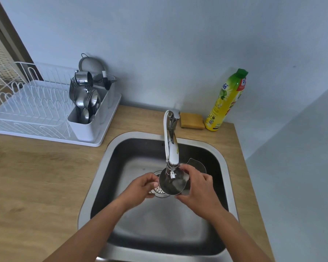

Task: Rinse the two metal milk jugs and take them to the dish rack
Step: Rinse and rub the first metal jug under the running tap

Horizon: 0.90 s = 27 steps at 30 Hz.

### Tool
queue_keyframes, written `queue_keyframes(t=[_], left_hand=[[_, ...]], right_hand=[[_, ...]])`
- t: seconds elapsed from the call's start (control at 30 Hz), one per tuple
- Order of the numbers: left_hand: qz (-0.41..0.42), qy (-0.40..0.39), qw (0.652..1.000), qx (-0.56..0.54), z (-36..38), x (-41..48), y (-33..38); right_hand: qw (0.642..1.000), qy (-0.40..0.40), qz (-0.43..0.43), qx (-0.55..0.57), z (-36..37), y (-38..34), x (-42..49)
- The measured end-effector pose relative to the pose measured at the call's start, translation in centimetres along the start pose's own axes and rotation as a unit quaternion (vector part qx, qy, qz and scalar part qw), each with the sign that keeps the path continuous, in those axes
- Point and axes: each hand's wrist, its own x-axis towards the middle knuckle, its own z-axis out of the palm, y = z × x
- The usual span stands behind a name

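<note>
Both hands hold one metal jug [171, 183] over the sink [102, 167], right under the tap [171, 148]: the left hand [143, 187] pinches its rim at the near left, while the right hand [196, 185] wraps its fingers round the far right side. A second jug [197, 165] stands in the sink just beyond the right hand, partly hidden. The dish rack [36, 108] sits on the counter [36, 176] well off to the left of the left hand, with cutlery [84, 97] in its holder.

Both hands' fingers [186, 170] around a metal jug [171, 183] under the tap [171, 148], over the sink [95, 178].
</note>
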Motion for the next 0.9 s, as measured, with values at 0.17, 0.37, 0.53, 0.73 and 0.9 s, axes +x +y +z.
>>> queue_keyframes(t=[0.17, 0.37, 0.53, 0.73, 0.9], left_hand=[[0.109, 0.124, 0.939, 0.3, -1.2, -1.0, 2.0], [0.127, 0.177, 0.853, 0.474, -2.7, -2.4, 4.6], [0.058, 0.109, 0.911, 0.393, -3.6, -2.3, 2.7], [0.042, 0.093, 0.961, 0.257, -2.1, -2.1, -0.1], [0.036, 0.095, 0.95, 0.295, -2.5, -1.9, -0.3]], right_hand=[[0.994, 0.001, 0.06, 0.091, 2.0, 0.4, 1.3], [0.94, -0.053, 0.118, 0.315, 4.8, 0.0, 1.9], [0.938, -0.136, 0.133, 0.289, 3.5, 0.5, 1.4], [0.951, -0.1, 0.134, 0.26, 3.6, 0.9, 0.9], [0.948, -0.153, 0.144, 0.241, 3.6, 1.4, 1.5]])
